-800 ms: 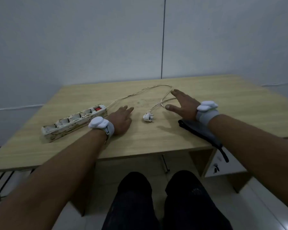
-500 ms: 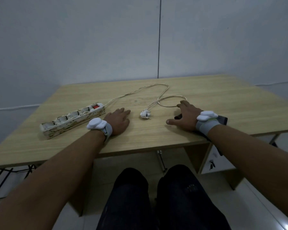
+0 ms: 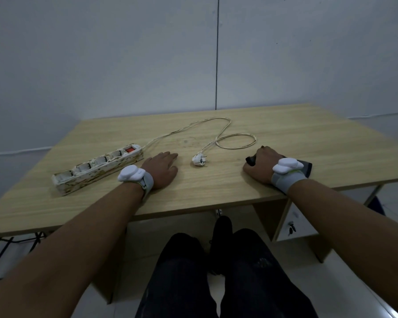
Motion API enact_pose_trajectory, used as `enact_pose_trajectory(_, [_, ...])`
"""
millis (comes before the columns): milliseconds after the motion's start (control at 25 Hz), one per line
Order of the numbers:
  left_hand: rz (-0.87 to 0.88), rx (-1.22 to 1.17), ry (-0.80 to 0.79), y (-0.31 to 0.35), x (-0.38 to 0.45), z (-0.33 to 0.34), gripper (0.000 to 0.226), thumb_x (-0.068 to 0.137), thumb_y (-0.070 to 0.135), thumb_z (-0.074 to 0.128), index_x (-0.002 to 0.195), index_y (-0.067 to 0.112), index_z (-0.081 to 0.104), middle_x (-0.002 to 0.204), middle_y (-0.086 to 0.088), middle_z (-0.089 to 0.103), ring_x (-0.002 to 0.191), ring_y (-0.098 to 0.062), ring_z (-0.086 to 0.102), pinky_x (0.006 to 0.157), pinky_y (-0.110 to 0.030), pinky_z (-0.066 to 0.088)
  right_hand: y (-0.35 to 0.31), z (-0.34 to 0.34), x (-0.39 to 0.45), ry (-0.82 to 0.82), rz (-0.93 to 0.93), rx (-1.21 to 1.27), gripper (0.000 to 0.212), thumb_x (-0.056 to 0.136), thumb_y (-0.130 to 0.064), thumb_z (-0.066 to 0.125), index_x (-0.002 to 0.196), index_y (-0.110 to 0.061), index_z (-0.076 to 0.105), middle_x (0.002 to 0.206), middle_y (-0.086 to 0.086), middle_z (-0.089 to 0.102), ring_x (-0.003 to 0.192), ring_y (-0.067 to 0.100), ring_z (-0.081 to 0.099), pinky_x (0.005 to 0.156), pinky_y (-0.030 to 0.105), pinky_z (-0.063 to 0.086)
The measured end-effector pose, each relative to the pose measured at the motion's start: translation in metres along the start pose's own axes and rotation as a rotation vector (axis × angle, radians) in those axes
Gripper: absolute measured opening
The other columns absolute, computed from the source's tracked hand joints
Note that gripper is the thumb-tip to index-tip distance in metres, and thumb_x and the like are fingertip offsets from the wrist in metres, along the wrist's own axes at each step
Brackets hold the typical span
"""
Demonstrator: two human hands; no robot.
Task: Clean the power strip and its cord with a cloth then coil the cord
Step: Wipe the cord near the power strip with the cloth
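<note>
A dirty white power strip point(image 3: 99, 168) with a red switch lies on the left of the wooden table point(image 3: 216, 187). Its pale cord point(image 3: 236, 141) runs to the back, curls into one loop and ends in a white plug point(image 3: 199, 159) at the middle. My left hand point(image 3: 162, 169) rests flat on the table between strip and plug, holding nothing. My right hand point(image 3: 261, 166) lies on a dark grey cloth point(image 3: 306, 167) near the front edge. Its fingers curl round a bunched end of the cloth, which the hand mostly hides.
A grey wall stands right behind the table. Under the right side is a drawer unit with a key point(image 3: 291, 229). My legs point(image 3: 216, 271) are below the front edge.
My right hand pulled back from the cord loop onto the cloth and curled its fingers over it. My left hand stayed put. The camera view shifted slightly.
</note>
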State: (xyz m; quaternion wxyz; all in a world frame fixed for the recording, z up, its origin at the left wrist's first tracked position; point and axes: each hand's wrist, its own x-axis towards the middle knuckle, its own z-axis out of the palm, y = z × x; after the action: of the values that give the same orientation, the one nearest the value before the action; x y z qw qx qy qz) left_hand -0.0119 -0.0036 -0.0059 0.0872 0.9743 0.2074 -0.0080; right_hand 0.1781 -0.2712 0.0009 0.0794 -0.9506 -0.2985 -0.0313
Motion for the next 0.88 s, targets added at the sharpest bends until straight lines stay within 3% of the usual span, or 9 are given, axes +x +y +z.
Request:
enact_pose_trajectory(80, [0.004, -0.016, 0.008, 0.0, -0.001, -0.001, 0.058, 0.1, 0.041, 0.036, 0.153, 0.026, 0.018, 0.161, -0.001, 0.015, 0.148, -0.02, 0.013, 0.119, -0.041, 0.014, 0.002, 0.003, 0.005, 0.032, -0.045, -0.033, 0.034, 0.08, -0.05, 0.047, 0.073, -0.018, 0.044, 0.091, 0.006, 0.054, 0.066, 0.02, 0.048, 0.059, 0.028, 0.037])
enact_pose_trajectory(160, [0.009, -0.039, 0.034, 0.001, -0.002, -0.002, 0.058, 0.099, 0.041, 0.039, 0.152, 0.026, 0.021, 0.16, -0.002, 0.02, 0.146, -0.021, 0.018, 0.118, -0.04, 0.017, 0.007, 0.005, 0.009, 0.046, -0.055, -0.053, 0.022, 0.087, -0.038, 0.048, 0.079, -0.017, 0.045, 0.09, 0.002, 0.053, 0.067, 0.019, 0.044, 0.061, 0.028, 0.034])
enact_pose_trajectory(360, [-0.044, -0.131, 0.121, 0.009, -0.001, -0.005, 0.065, 0.091, 0.057, 0.048, 0.147, 0.028, 0.032, 0.149, -0.002, 0.04, 0.134, -0.024, 0.039, 0.109, -0.039, 0.033, 0.011, 0.001, 0.014, 0.202, 0.066, 0.179, 0.025, 0.092, -0.04, 0.039, 0.087, -0.016, 0.039, 0.07, 0.001, 0.045, 0.056, 0.021, 0.042, 0.05, 0.029, 0.027])
enact_pose_trajectory(480, [-0.063, -0.274, 0.173, 0.021, 0.003, -0.011, 0.076, 0.082, 0.068, 0.054, 0.144, 0.027, 0.036, 0.124, 0.0, 0.06, 0.112, -0.023, 0.056, 0.099, -0.043, 0.044, 0.004, -0.005, 0.015, 0.248, 0.062, 0.303, 0.026, 0.092, -0.039, 0.044, 0.093, -0.014, 0.037, 0.076, 0.006, 0.049, 0.063, 0.029, 0.047, 0.059, 0.034, 0.037])
enact_pose_trajectory(600, [-0.122, -0.321, 0.198, 0.035, 0.009, -0.014, 0.09, 0.069, 0.081, 0.055, 0.141, 0.029, 0.04, 0.099, 0.006, 0.066, 0.094, -0.02, 0.062, 0.093, -0.045, 0.047, -0.01, -0.009, 0.015, 0.199, 0.023, 0.364, 0.032, 0.082, -0.032, 0.06, 0.097, -0.015, 0.038, 0.085, 0.006, 0.049, 0.074, 0.028, 0.047, 0.066, 0.033, 0.038])
enact_pose_trajectory(720, [-0.218, -0.356, 0.183, 0.049, 0.014, -0.015, 0.109, 0.052, 0.093, 0.048, 0.138, 0.027, 0.042, 0.108, 0.0, 0.066, 0.1, -0.024, 0.062, 0.09, -0.041, 0.048, -0.023, -0.009, 0.017, 0.138, -0.008, 0.332, 0.033, 0.074, -0.032, 0.069, 0.097, -0.015, 0.052, 0.089, 0.002, 0.051, 0.081, 0.023, 0.05, 0.069, 0.028, 0.038])
enact_pose_trajectory(880, [-0.303, -0.406, 0.152, 0.06, 0.025, -0.018, 0.111, 0.058, 0.093, 0.046, 0.139, 0.016, 0.043, 0.113, -0.006, 0.066, 0.102, -0.026, 0.061, 0.074, -0.033, 0.043, -0.032, -0.012, 0.023, 0.074, -0.051, 0.201, 0.024, 0.079, -0.03, 0.066, 0.087, -0.007, 0.065, 0.09, 0.011, 0.066, 0.082, 0.028, 0.058, 0.065, 0.027, 0.041])
